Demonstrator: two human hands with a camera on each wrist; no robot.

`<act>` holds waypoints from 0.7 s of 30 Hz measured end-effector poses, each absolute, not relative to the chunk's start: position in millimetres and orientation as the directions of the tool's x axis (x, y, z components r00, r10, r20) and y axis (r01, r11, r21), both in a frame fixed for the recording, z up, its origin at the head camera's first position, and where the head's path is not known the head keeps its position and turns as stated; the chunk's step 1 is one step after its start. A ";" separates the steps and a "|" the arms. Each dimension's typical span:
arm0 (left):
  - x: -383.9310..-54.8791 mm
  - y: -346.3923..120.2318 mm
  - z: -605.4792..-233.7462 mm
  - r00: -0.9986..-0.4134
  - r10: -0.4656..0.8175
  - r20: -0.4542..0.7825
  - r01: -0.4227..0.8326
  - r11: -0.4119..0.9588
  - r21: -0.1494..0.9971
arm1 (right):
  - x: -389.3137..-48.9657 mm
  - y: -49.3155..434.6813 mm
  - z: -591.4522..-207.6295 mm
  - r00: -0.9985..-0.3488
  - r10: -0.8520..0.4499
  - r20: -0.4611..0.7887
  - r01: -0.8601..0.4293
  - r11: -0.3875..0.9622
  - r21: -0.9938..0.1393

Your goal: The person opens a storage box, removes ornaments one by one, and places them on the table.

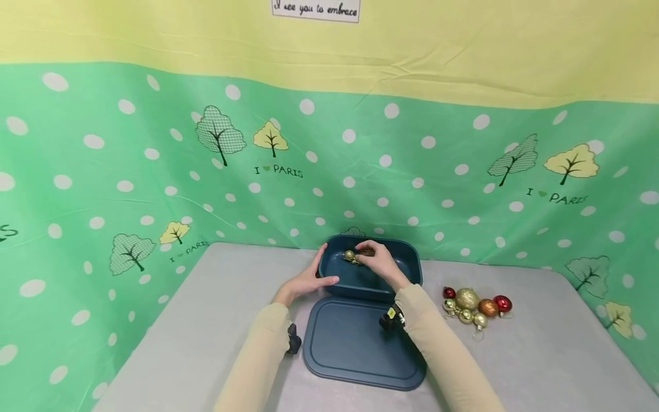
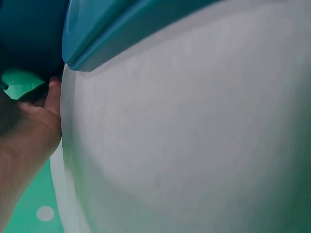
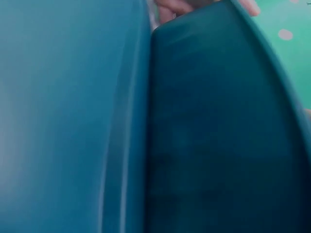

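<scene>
A dark blue box [image 1: 412, 268] stands without its lid at the back of the table. My left hand [image 1: 305, 280] rests against the box's left end, thumb stretched along the front and fingers along the side; in the left wrist view that hand [image 2: 41, 119] reaches up beside the box. My right hand [image 1: 378, 260] is inside the box, its bent fingertips pinching at a small gold Christmas bauble [image 1: 349, 255]. Part of what lies under these fingers is hidden. The matching lid [image 1: 360, 343] lies flat in front of the box, below my right wrist.
To the right of the box lies a cluster of baubles: a large gold one [image 1: 467, 298], an orange one [image 1: 488, 308], a red one [image 1: 503, 304] and several smaller ones. A green dotted cloth [image 1: 360, 160] hangs behind the grey table [image 1: 221, 303].
</scene>
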State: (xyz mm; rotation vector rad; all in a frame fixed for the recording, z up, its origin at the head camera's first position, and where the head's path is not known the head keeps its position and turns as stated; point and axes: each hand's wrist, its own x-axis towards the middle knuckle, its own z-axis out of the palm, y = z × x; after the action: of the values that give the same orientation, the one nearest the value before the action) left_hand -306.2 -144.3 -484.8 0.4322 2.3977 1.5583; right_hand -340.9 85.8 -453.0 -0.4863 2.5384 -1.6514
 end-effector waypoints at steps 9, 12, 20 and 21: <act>-304.4 -143.2 -480.2 -0.918 0.392 -0.055 0.099 0.362 0.927 | -346.0 89.2 -465.1 -0.960 -0.255 0.115 -0.218 0.422 -0.880; -302.1 -142.9 -475.7 -0.915 0.400 -0.060 0.095 0.357 0.929 | -347.3 89.3 -467.0 -0.963 -0.250 0.104 -0.208 0.437 -0.875; -305.6 -142.7 -485.4 -0.928 0.371 -0.038 0.110 0.369 0.923 | -347.8 88.9 -470.3 -0.942 -0.325 0.085 -0.248 0.502 -0.829; -305.6 -142.9 -485.9 -0.928 0.372 -0.035 0.113 0.370 0.922 | -347.8 88.7 -470.6 -0.939 -0.334 0.082 -0.252 0.506 -0.825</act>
State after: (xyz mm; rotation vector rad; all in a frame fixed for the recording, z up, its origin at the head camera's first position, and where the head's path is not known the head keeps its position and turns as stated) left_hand -305.6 -142.9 -485.9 0.4331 2.3937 1.5827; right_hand -347.8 88.7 -470.6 -0.5165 2.6492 -1.4284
